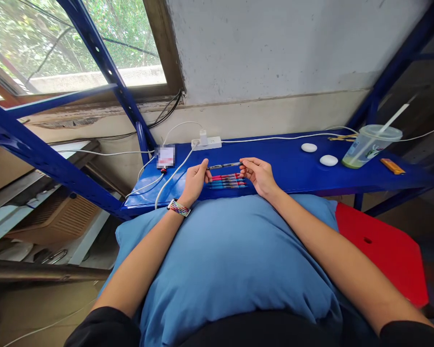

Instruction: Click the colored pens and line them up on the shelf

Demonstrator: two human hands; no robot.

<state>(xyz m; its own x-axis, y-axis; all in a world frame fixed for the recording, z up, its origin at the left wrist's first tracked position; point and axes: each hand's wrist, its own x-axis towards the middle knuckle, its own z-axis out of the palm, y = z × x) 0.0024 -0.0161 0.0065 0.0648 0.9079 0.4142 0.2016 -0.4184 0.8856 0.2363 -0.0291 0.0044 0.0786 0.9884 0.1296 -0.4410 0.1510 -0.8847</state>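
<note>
A dark pen (224,166) is held level between both hands, above the blue table (275,159). My left hand (198,177) pinches its left end, with the thumb on top. Its right end is between the thumb and fingertips of my right hand (256,173). Just below the held pen, several pens lie side by side on the table: red ones (222,178) at the back and blue ones (226,185) nearer the front edge. My hands partly cover their ends.
A white power strip (213,142) with cables stands behind my left hand. To the right are two white oval objects (328,160), a plastic cup (371,144) with a straw and an orange packet (392,166). A blue pillow (238,250) lies against the table's front; a red stool (383,246) is at right.
</note>
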